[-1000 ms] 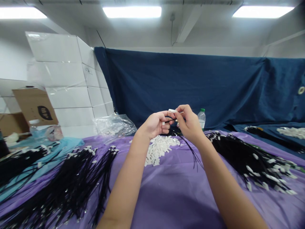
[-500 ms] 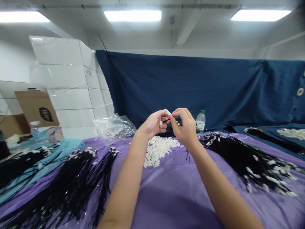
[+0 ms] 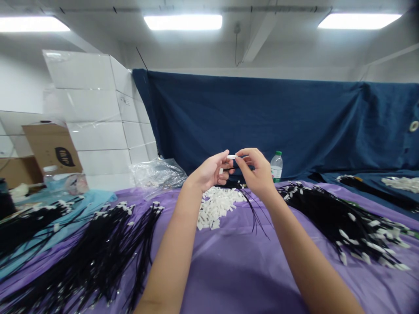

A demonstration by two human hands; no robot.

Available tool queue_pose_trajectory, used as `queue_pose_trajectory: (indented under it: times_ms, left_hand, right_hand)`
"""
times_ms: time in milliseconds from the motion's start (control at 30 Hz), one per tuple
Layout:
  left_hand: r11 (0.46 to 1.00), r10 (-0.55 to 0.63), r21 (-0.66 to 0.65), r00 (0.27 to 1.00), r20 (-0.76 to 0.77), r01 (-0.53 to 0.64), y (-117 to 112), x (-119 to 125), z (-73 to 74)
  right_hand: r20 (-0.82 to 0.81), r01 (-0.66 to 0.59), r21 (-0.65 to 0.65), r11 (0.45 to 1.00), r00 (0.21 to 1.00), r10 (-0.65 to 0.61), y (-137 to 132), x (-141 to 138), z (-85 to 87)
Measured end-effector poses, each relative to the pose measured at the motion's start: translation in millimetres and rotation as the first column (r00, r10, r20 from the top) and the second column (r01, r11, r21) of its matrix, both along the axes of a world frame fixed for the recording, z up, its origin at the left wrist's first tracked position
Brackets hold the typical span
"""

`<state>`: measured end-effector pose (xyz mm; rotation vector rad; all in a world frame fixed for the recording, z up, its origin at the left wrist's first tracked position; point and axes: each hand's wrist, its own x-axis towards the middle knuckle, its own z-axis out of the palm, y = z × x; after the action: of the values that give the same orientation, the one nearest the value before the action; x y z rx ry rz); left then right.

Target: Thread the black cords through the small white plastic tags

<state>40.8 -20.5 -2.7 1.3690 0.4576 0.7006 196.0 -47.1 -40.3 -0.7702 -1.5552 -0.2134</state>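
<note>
A small white plastic piece (image 3: 231, 156) is level between both sets of fingertips. My left hand (image 3: 211, 170) pinches its left end, and my right hand (image 3: 257, 171) has thumb and fingers closed at its right end. A second white piece (image 3: 221, 171) shows among the curled lower fingers of my left hand, with a thin black cord beside it. Several black cords (image 3: 254, 213) hang below my right hand over the purple cloth (image 3: 238, 261). Behind and below my hands lies a heap of loose white pieces (image 3: 218, 207).
Black cords with white ends lie bundled at left (image 3: 98, 244) and right (image 3: 340, 218). A green-capped bottle (image 3: 276, 167) stands behind my right hand. Clear plastic film (image 3: 160, 174) lies before stacked white boxes (image 3: 94, 113). A blue curtain (image 3: 245, 113) hangs behind.
The white piece has turned from slanted to nearly level between my fingertips. My right hand has shifted slightly right, and the black cords below it have swung further into view.
</note>
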Motion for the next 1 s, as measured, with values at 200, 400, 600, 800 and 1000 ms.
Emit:
queue_pose_trajectory:
  times_ms: [200, 400, 600, 800, 1000]
  left_hand:
    - [0.999, 0.016, 0.038, 0.998, -0.063, -0.013, -4, -3, 2.4]
    - [0.994, 0.024, 0.105, 0.996, -0.09, -0.015, -4, -2, 2.5]
    - [0.978, 0.064, 0.204, 0.994, -0.092, -0.045, -1, -4, 0.1]
    - [0.952, 0.146, 0.286, 0.983, -0.113, -0.109, 0, -3, -2.7]
    - [0.938, 0.158, 0.329, 0.981, -0.116, -0.112, 3, -4, -4.5]
  right_hand:
    - [0.131, 0.009, 0.032, 0.999, 0.991, -0.013, -4, 10, 4.7]
    - [0.153, -0.011, -0.054, 0.998, 0.988, 0.019, -1, 14, 2.6]
    - [0.156, -0.081, -0.253, 0.964, 0.98, 0.124, -4, 15, 2.2]
    - [0.184, -0.072, -0.4, 0.913, 0.97, 0.158, -12, 16, 4.4]
    - [0.201, -0.105, -0.447, 0.889, 0.956, 0.214, -15, 14, 6.3]
